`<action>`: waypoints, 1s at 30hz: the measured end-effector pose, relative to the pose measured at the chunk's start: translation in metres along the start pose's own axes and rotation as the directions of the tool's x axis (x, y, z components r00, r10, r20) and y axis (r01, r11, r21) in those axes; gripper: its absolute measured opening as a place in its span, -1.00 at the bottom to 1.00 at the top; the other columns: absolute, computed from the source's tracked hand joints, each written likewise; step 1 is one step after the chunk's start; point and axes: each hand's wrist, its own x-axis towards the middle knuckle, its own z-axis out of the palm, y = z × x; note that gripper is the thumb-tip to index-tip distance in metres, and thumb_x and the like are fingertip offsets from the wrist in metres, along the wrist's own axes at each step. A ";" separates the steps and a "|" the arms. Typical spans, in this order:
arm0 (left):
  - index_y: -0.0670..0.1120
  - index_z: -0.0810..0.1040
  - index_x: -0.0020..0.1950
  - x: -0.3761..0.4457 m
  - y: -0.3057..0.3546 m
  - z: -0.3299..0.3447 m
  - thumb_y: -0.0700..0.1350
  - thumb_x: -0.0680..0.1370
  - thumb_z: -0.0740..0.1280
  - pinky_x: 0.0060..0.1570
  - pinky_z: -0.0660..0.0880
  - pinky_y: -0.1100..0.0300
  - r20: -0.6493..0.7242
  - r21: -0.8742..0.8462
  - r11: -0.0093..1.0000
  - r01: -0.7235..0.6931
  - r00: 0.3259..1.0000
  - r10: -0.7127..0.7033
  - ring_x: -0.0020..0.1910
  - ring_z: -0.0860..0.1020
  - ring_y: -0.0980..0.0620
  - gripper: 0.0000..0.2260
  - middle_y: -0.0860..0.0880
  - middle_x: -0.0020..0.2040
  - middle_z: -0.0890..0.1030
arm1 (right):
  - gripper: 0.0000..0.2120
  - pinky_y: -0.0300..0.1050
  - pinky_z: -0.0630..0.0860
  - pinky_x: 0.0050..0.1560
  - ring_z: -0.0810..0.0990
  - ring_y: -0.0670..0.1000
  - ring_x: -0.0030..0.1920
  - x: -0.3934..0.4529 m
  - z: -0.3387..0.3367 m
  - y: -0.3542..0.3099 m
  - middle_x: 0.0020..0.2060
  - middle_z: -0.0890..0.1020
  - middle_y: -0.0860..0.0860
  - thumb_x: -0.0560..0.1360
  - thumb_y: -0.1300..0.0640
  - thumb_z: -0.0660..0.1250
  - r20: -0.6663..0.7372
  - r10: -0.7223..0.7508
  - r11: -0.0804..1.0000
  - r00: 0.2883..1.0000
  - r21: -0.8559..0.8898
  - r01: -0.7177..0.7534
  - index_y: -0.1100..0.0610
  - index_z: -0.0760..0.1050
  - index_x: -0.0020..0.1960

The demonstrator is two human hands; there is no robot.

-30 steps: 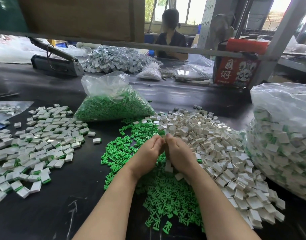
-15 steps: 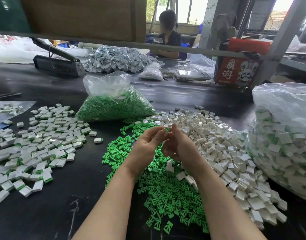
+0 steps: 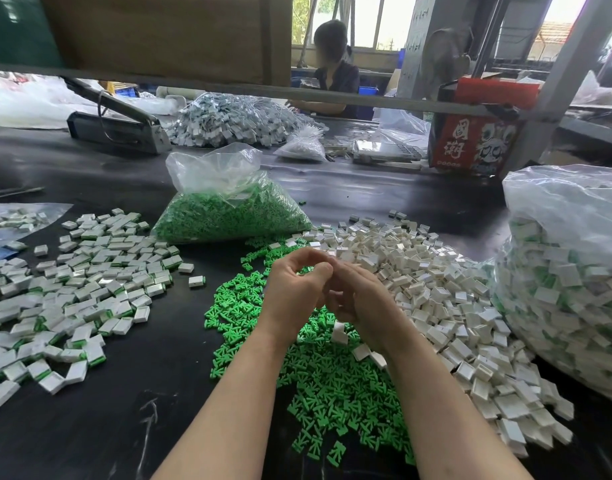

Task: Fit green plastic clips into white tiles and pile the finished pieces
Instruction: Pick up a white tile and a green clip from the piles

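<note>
My left hand (image 3: pixel 292 292) and my right hand (image 3: pixel 363 303) meet with curled fingers just above the loose green clips (image 3: pixel 332 386) in the middle of the black table. The left fingers pinch a green clip, of which only a sliver shows. The right hand curls round a white tile that its fingers mostly hide. Loose white tiles (image 3: pixel 436 289) lie heaped to the right of my hands. Finished pieces (image 3: pixel 89 282), white with green edges, spread over the table on the left.
A clear bag of green clips (image 3: pixel 228 209) stands behind my hands. A big bag of finished pieces (image 3: pixel 567 289) fills the right side. Farther back are a grey tool (image 3: pixel 117 129), a heap of packed pieces (image 3: pixel 235 123), a red box (image 3: pixel 470 143) and a seated person (image 3: pixel 335 81).
Both hands have lifted from the piles and turned toward each other. The left hand now curls over the right hand's fingertips.
</note>
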 end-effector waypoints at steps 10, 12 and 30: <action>-0.34 0.59 -0.13 0.002 -0.008 0.010 -0.24 0.46 0.35 -0.54 0.36 0.29 -0.095 -0.193 0.971 0.143 0.982 -0.164 -0.53 0.42 0.05 -0.86 -0.10 -0.43 0.52 | -0.59 -0.13 0.23 -0.34 0.38 -0.03 -0.37 0.001 0.004 0.003 -0.39 0.49 0.05 0.62 0.03 0.23 -0.080 -0.026 1.000 0.996 -0.004 0.026 0.43 0.49 0.09; -0.26 0.59 -0.19 0.001 -0.008 0.010 -0.30 0.52 0.33 -0.53 0.37 0.28 -0.096 -0.204 0.966 0.157 0.979 -0.179 -0.51 0.42 0.03 -0.90 -0.19 -0.34 0.57 | -0.63 -0.16 0.28 -0.33 0.40 -0.03 -0.36 0.001 0.004 0.004 -0.39 0.48 0.05 0.62 0.05 0.24 -0.092 -0.031 0.999 0.995 0.007 0.031 0.41 0.52 0.04; -0.16 0.48 -0.33 0.000 -0.010 0.008 -0.33 0.53 0.30 -0.48 0.44 0.25 -0.033 -0.240 0.949 0.206 0.975 -0.221 -0.45 0.52 0.07 -0.77 -0.15 -0.08 0.71 | -0.72 -0.30 0.38 -0.42 0.43 -0.13 -0.44 0.003 0.007 0.011 -0.49 0.48 -0.08 0.60 0.09 0.28 -0.121 -0.064 0.998 0.991 -0.034 0.060 0.08 0.65 -0.23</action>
